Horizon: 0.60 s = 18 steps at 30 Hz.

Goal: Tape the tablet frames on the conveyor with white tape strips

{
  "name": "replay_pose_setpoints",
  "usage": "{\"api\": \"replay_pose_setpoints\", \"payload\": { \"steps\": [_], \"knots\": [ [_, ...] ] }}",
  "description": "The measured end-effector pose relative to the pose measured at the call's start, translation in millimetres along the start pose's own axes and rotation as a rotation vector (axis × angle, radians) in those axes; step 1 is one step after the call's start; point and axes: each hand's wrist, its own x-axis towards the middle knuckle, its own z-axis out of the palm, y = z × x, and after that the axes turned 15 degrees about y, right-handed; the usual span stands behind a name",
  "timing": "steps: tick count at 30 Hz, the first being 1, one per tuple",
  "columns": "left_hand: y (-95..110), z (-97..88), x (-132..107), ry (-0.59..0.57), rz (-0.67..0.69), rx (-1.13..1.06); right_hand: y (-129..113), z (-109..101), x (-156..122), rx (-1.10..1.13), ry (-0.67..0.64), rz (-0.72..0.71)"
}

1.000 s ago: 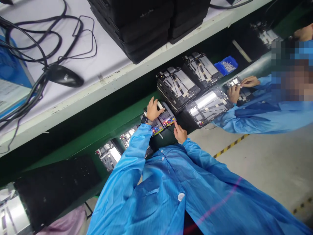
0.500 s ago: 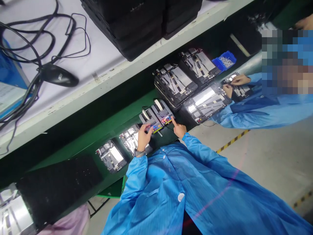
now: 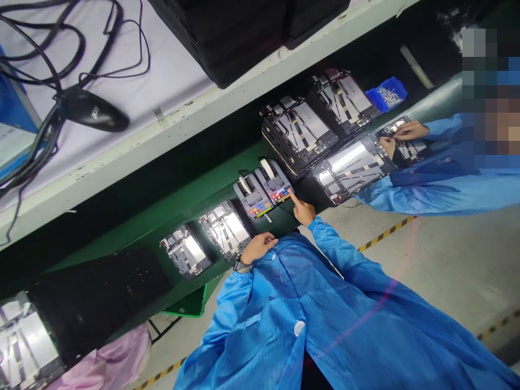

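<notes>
Two grey tape dispensers [image 3: 254,195] with coloured buttons stand side by side on the green belt [image 3: 195,197]. My right hand [image 3: 304,210] is at the right one [image 3: 273,181]: its forefinger points at the button panel and the other fingers are curled. My left hand [image 3: 258,246] rests at the belt's near edge, below the dispensers and beside an opened tablet [image 3: 226,230]. Its fingers are drawn together, and I cannot make out what, if anything, is in them. A watch sits on that wrist. Both sleeves are blue.
Another opened tablet [image 3: 186,252] and black foam [image 3: 97,303] lie left on the belt. Stacked opened tablets [image 3: 298,132] stand behind the dispensers. A co-worker's hands [image 3: 406,132] work at the right near a blue screw bin [image 3: 385,95]. The shelf above carries a mouse [image 3: 93,111], cables and black trays [image 3: 227,32].
My left hand has come off the dispensers and drawn back to the belt's near edge. My right forefinger has stayed at the right dispenser's buttons.
</notes>
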Motion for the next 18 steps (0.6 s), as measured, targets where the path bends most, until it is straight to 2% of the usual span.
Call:
{"api": "replay_pose_setpoints", "payload": {
  "steps": [4, 9, 13, 14, 16, 18],
  "knots": [
    [-12, 1.7, -4, -0.035, -0.036, 0.033, 1, 4, 0, -0.012, 0.003, 0.015],
    [-22, 7.6, -5, -0.023, -0.092, 0.007, 3, 9, 0, 0.017, 0.009, 0.04],
    [-30, 9.0, -4, -0.003, -0.113, -0.018, 4, 18, -5, 0.19, 0.1, 0.083],
    [-32, 9.1, -3, 0.006, -0.117, -0.024, 3, 23, -6, 0.287, 0.16, 0.135],
    [-35, 9.3, -2, 0.025, -0.13, -0.043, -2, 35, -8, 0.549, 0.27, 0.338],
    [-36, 10.1, -1, 0.038, -0.146, -0.067, -11, 48, -6, 0.876, 0.248, 0.614]
  ]
}}
